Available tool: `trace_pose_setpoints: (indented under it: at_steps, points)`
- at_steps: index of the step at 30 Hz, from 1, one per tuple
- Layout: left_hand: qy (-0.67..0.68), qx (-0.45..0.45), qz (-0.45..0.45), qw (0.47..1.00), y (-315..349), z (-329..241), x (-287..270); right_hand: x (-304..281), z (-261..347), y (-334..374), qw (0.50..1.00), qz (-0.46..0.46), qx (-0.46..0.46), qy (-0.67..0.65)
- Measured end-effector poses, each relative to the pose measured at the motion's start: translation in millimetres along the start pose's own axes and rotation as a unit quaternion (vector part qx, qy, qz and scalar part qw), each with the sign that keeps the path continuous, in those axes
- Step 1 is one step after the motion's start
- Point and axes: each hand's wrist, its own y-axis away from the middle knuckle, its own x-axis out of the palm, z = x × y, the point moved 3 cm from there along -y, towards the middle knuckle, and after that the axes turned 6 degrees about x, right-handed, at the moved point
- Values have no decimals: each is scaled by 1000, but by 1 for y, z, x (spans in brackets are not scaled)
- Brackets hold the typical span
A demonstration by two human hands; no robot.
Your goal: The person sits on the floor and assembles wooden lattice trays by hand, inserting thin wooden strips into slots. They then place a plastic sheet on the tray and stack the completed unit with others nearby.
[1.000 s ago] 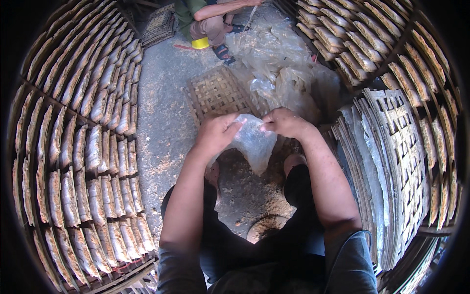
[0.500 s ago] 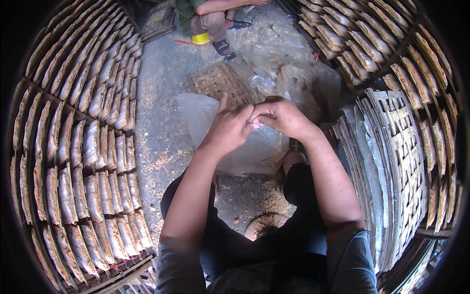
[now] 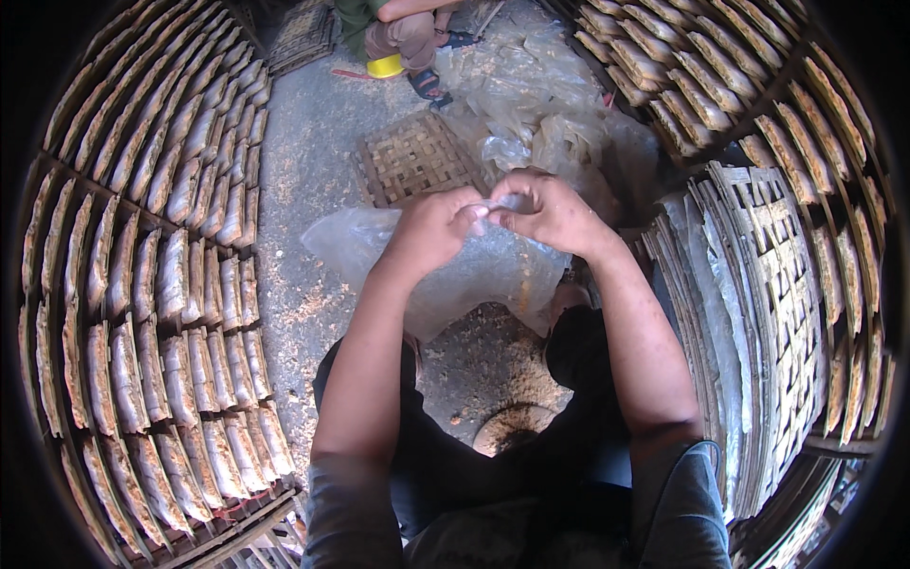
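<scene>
Both hands meet in front of me over a clear plastic sheet [image 3: 408, 284] that hangs between my knees. My left hand [image 3: 436, 228] is closed, its thumb and fingers pinching the upper edge of the plastic. Touching it, my right hand [image 3: 550, 213] pinches the same edge between thumb and curled fingers. From there the sheet drapes down and spreads out to the left. Just beyond my hands a square woven bamboo tray [image 3: 412, 156] lies on the floor.
More crumpled plastic sheets [image 3: 569, 123] lie ahead. Tall racks of filled trays [image 3: 133, 284] line the left; another rack [image 3: 701, 66] stands far right. Woven trays are stacked upright [image 3: 782, 284] at my right. Ahead sits another person [image 3: 408, 43] near a yellow object [image 3: 386, 66].
The plastic sheet has swung and spread further left and hangs differently below my hands. My hands have shifted slightly, still pinching close together. The other person's arm has moved.
</scene>
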Motion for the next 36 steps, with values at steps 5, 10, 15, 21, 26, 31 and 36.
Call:
trace_pose_setpoints:
  at_steps: [5,10,15,21,26,31,36]
  points:
    - [-35,0,-39,999,4,-1,-15,2,-7,-3,996,21,90,3]
    - [-179,-6,-37,983,9,6,-27,-9,-13,-1,993,-17,85,80]
    - [-114,9,-59,992,14,-5,-26,-2,-11,-3,994,-44,61,83]
    - [-64,-14,-23,998,8,7,-14,18,17,-7,987,-50,1,-155]
    - [51,7,-46,998,3,1,-9,33,-4,-11,982,14,51,-180]
    - [-15,19,-97,995,4,13,-18,45,-11,-13,985,72,139,-74]
    - [-3,-38,-153,988,7,14,-40,49,-39,-9,959,175,150,165]
